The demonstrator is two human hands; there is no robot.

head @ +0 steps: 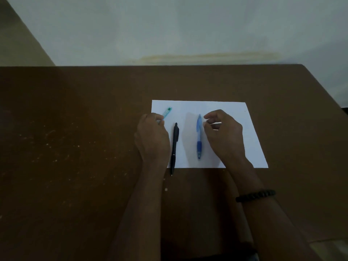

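Left hand: the left hand (152, 137) pinches the near end of a small teal plastic case (167, 112). The far end sticks out past the fingers, over the sheet's far left corner.
Right hand: the right hand (225, 132) hovers just beside the upper end of the blue pen (199, 136). Thumb and forefinger are curled and parted, and from where I stand it holds nothing.
Step in hand: it looks to me like the blue pen is about to be picked up, with the case kept ready.
Doing it well: I'd close thumb and forefinger across the barrel rather than the clip. I'd also lift straight up so the pen doesn't roll, and keep the case tilted up so nothing slides out.
Blue pen: a translucent pale-blue barrel with a darker, ribbed-looking rubber grip near the tip. It lies lengthwise mid-sheet, tip toward the person.
Black pen: the black pen (174, 146) is slim, matte and round, and its tip overhangs the sheet's near edge.
Paper: the white sheet (235, 113) is flat, smooth and slippery enough to shift.
Table: the brown table (75, 129) is dull and speckled with pale crumbs.
Wrist: a black beaded bracelet (255, 195) sits on the right arm.
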